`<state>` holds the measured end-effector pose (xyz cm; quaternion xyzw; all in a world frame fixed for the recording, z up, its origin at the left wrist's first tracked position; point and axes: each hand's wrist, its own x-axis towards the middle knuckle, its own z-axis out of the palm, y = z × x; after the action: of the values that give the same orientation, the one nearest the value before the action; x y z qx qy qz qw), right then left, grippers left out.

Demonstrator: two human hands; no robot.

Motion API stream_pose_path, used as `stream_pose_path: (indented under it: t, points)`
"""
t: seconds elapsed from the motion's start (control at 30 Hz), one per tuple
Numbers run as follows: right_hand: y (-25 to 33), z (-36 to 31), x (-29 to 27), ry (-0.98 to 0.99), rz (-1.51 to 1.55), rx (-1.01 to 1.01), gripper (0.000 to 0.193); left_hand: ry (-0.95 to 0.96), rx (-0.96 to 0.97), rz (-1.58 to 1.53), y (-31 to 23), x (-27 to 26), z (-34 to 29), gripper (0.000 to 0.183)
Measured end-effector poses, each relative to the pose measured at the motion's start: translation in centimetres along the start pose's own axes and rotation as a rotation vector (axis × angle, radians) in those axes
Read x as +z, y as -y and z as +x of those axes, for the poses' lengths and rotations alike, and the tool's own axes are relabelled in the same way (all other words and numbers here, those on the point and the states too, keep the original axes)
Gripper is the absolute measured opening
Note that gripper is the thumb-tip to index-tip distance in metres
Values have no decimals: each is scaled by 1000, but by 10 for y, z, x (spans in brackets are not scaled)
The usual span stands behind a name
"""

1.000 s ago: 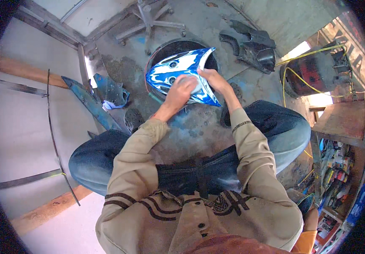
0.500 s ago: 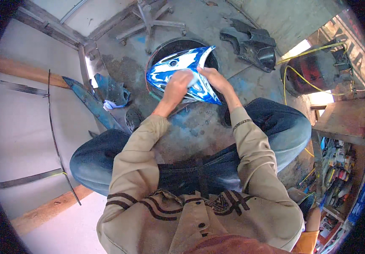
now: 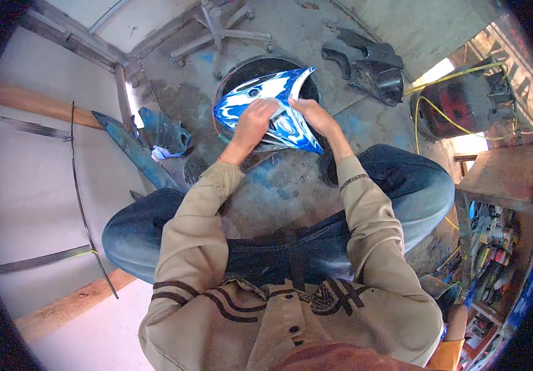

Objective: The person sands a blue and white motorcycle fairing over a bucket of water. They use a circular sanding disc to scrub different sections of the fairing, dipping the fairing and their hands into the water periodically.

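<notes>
A curved, pointed motorcycle body panel [image 3: 232, 111] with a glossy blue and white swirl pattern lies over a black round tub [image 3: 266, 64]. My right hand [image 3: 313, 116] grips its right edge, the thumb on the upper face and the other fingers partly hidden. On the middle of the panel my left hand [image 3: 255, 126] presses with its fingers bent together. Something pale seems to be under those fingertips, but I cannot make out what it is. A round hole shows in the panel beyond the left hand.
Black plastic body parts [image 3: 365, 65] lie on the floor at the far right, near a dark red tank [image 3: 443, 111] with a yellow hose. A wheeled metal stand base [image 3: 217, 31] stands at the back. Blue plastic pieces [image 3: 162, 133] lean at the left; a shelf of tools [image 3: 492, 247] is at right.
My left hand has slid slightly left over the panel, and more of the panel's lower middle now shows. The panel and my right hand have stayed in place.
</notes>
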<state>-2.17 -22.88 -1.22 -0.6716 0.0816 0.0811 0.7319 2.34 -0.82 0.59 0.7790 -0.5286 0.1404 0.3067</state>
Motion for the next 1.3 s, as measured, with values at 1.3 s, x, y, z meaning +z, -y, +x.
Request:
stream_pose_path:
  t: [1.3]
  points:
    - [5,-9,-6,-25,-75,-14,54,-16,-113,286,0,1,6,25]
